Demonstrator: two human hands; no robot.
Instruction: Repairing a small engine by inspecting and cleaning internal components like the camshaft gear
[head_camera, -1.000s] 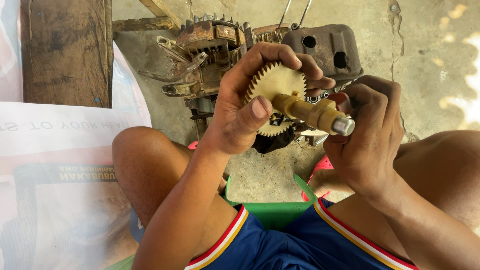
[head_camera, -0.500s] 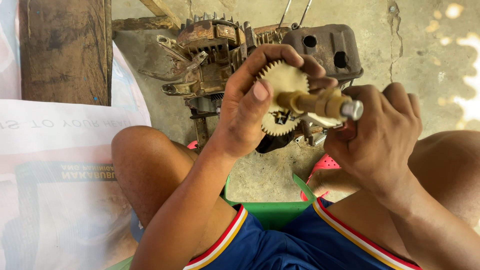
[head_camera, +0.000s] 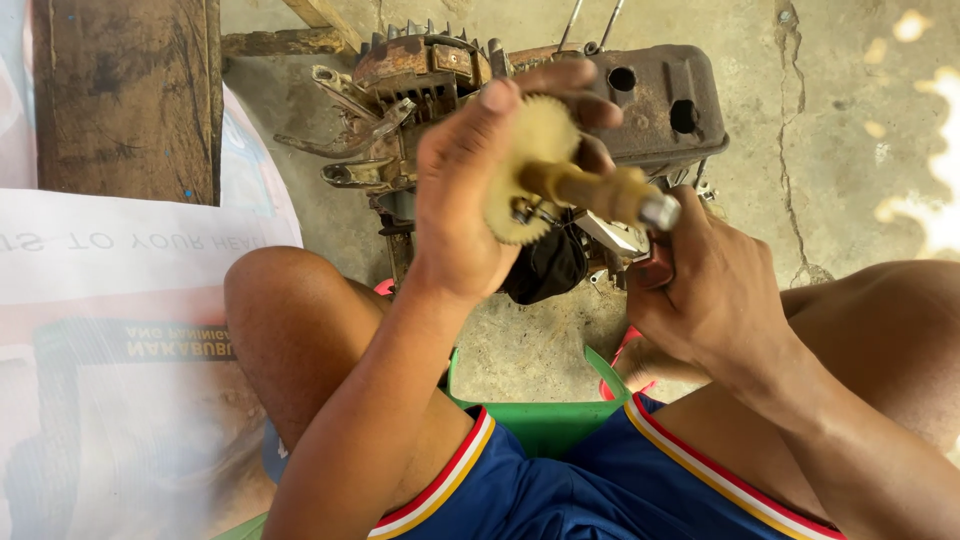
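as before, left hand (head_camera: 470, 200) grips gear shaft (head_camera: 570, 185)

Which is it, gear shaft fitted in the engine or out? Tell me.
Out. The left hand holds the gear shaft in the air above the rusty engine.

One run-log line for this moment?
left hand: grips gear shaft | right hand: below shaft tip, grip unclear | engine: on floor behind

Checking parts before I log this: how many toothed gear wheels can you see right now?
1. The gear wheel sits on a shaft held in the left hand, above the rusty engine. Others may be hidden inside the engine.
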